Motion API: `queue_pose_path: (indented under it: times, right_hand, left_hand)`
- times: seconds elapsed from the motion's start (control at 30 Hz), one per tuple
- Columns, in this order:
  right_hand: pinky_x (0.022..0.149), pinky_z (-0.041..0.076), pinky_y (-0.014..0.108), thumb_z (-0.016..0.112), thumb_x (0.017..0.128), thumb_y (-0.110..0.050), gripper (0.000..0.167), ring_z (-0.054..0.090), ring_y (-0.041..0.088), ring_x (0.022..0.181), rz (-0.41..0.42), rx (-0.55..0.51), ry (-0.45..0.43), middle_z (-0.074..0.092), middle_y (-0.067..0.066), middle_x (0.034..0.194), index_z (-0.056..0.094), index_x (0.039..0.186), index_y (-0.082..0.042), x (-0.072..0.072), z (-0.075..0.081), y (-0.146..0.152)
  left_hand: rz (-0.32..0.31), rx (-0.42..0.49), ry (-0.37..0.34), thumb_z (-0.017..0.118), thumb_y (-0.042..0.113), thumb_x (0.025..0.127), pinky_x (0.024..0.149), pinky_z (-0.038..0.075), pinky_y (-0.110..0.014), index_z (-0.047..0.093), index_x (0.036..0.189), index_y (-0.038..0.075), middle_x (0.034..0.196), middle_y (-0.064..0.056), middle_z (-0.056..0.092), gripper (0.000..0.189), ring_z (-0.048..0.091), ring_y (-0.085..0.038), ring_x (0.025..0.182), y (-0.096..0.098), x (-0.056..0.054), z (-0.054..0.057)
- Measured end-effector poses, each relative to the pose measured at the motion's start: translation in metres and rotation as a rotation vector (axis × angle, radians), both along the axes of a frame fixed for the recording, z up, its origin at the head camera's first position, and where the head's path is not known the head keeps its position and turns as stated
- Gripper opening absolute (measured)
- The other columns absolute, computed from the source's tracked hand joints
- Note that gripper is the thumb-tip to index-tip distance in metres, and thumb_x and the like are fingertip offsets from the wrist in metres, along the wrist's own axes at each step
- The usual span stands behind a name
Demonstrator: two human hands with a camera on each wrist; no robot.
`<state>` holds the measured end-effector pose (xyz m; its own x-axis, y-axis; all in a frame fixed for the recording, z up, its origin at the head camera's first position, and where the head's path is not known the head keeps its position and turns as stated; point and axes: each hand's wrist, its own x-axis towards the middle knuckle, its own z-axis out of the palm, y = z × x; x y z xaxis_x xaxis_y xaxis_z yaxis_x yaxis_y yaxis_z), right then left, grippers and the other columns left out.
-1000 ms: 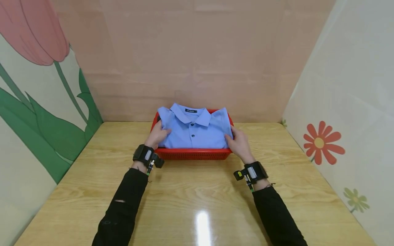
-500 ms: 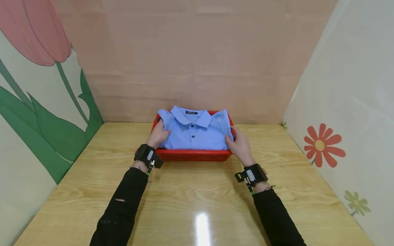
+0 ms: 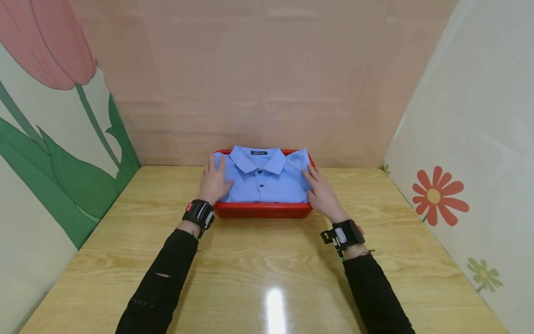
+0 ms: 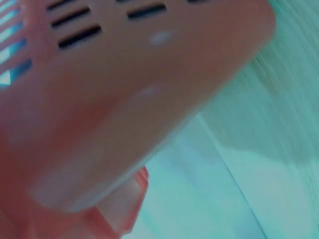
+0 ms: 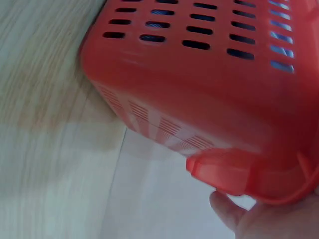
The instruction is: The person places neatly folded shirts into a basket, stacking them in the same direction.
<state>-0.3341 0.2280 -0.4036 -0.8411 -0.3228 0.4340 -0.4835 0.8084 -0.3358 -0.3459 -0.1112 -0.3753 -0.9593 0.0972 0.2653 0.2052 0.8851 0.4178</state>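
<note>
A light blue collared shirt (image 3: 277,188) lies folded in a red plastic basket (image 3: 263,211), its dark neck label and buttons facing up. My left hand (image 3: 213,182) rests at the basket's left side, fingers straight and spread over the shirt's edge. Across from it, my right hand (image 3: 323,194) has its fingers extended onto the shirt's right edge. The left wrist view is filled by the slotted basket wall (image 4: 124,74), blurred. In the right wrist view, part of the right hand (image 5: 279,221) shows beside the handle on the basket's rim (image 5: 294,199).
The basket stands near the back edge of a wooden table (image 3: 267,260), close to a pinkish backdrop (image 3: 267,83). Flower-printed panels rise on both sides, with a tulip (image 3: 54,46) on the left and a red flower (image 3: 434,195) on the right.
My left hand has let go of the shirt's left edge and straightened its fingers over it. The right hand has also loosened and spread its fingers. The shirt now lies flatter in the basket.
</note>
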Motion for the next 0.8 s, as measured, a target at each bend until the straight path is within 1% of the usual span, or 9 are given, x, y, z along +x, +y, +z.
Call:
queue_pose_path:
  times: [0.07, 0.13, 0.27, 0.43, 0.53, 0.6, 0.67, 0.73, 0.8]
  right_hand:
    - [0.116, 0.021, 0.06, 0.045, 0.087, 0.004, 0.063, 0.015, 0.046, 0.148, 0.008, 0.044, -0.038, 0.023, 0.026, 0.159, 0.034, 0.149, 0.005, 0.001, 0.001, 0.001]
    - [0.117, 0.021, 0.059, 0.043, 0.089, 0.002, 0.063, 0.014, 0.045, 0.148, 0.001, 0.083, -0.062, 0.022, 0.025, 0.159, 0.031, 0.15, 0.005, 0.001, 0.002, 0.001]
    - [0.116, 0.02, 0.061, 0.039, 0.094, -0.006, 0.06, 0.014, 0.042, 0.149, -0.045, 0.15, -0.115, 0.021, 0.023, 0.16, 0.027, 0.152, 0.003, 0.0, 0.003, 0.002]
    - [0.116, 0.017, 0.062, 0.037, 0.102, -0.022, 0.056, 0.014, 0.041, 0.149, -0.095, 0.156, -0.203, 0.025, 0.022, 0.159, 0.029, 0.152, 0.002, 0.0, 0.008, 0.002]
    - [0.116, 0.014, 0.064, 0.038, 0.104, -0.032, 0.059, 0.012, 0.042, 0.15, -0.114, 0.163, -0.243, 0.027, 0.021, 0.159, 0.031, 0.152, 0.001, 0.0, 0.01, 0.001]
    - [0.116, 0.014, 0.065, 0.041, 0.103, -0.036, 0.06, 0.012, 0.044, 0.149, -0.118, 0.175, -0.251, 0.029, 0.022, 0.158, 0.033, 0.151, 0.001, -0.003, 0.011, 0.0]
    - [0.115, 0.014, 0.065, 0.046, 0.102, -0.036, 0.062, 0.013, 0.043, 0.149, -0.121, 0.18, -0.242, 0.028, 0.022, 0.158, 0.033, 0.15, 0.001, -0.005, 0.012, -0.001]
    - [0.115, 0.016, 0.065, 0.05, 0.1, -0.034, 0.065, 0.014, 0.042, 0.149, -0.107, 0.193, -0.218, 0.024, 0.022, 0.16, 0.03, 0.152, 0.0, -0.01, 0.012, -0.002]
    - [0.114, 0.018, 0.066, 0.052, 0.099, -0.031, 0.068, 0.014, 0.041, 0.149, -0.09, 0.221, -0.201, 0.018, 0.02, 0.162, 0.024, 0.155, -0.003, -0.012, 0.013, -0.004]
  left_hand:
    - [-0.004, -0.05, -0.017, 0.064, 0.034, 0.094, 0.117, 0.018, -0.06, 0.021, 0.156, 0.006, 0.162, -0.023, -0.001, 0.08, 0.006, -0.042, 0.15, -0.002, 0.0, -0.001]
    - [-0.016, -0.095, -0.037, 0.061, 0.039, 0.095, 0.118, 0.013, -0.061, 0.022, 0.156, 0.008, 0.163, -0.023, 0.001, 0.079, 0.002, -0.041, 0.151, -0.004, -0.001, -0.002]
    - [-0.044, -0.178, -0.1, 0.051, 0.049, 0.097, 0.119, 0.006, -0.061, 0.02, 0.157, 0.01, 0.164, -0.021, 0.003, 0.078, 0.001, -0.037, 0.152, -0.01, -0.004, -0.003]
    - [-0.081, -0.229, -0.174, 0.041, 0.058, 0.098, 0.12, -0.002, -0.059, 0.015, 0.158, 0.013, 0.165, -0.017, 0.001, 0.079, 0.0, -0.035, 0.152, -0.017, -0.008, -0.003]
    - [-0.097, -0.247, -0.194, 0.038, 0.059, 0.099, 0.12, -0.003, -0.057, 0.014, 0.158, 0.013, 0.165, -0.016, 0.003, 0.079, 0.0, -0.034, 0.153, -0.02, -0.009, -0.003]
    - [-0.11, -0.259, -0.198, 0.037, 0.059, 0.099, 0.121, 0.0, -0.056, 0.015, 0.158, 0.013, 0.165, -0.016, 0.004, 0.078, 0.001, -0.032, 0.153, -0.021, -0.01, -0.003]
    - [-0.129, -0.27, -0.194, 0.037, 0.059, 0.099, 0.122, 0.002, -0.055, 0.016, 0.158, 0.012, 0.165, -0.016, 0.006, 0.078, 0.003, -0.031, 0.153, -0.022, -0.01, -0.003]
    - [-0.148, -0.282, -0.186, 0.038, 0.059, 0.099, 0.122, 0.004, -0.053, 0.017, 0.158, 0.011, 0.165, -0.016, 0.008, 0.078, 0.005, -0.031, 0.153, -0.023, -0.011, -0.003]
    - [-0.165, -0.306, -0.174, 0.038, 0.059, 0.099, 0.122, 0.004, -0.053, 0.018, 0.158, 0.01, 0.164, -0.016, 0.011, 0.078, 0.007, -0.03, 0.153, -0.024, -0.012, -0.003]
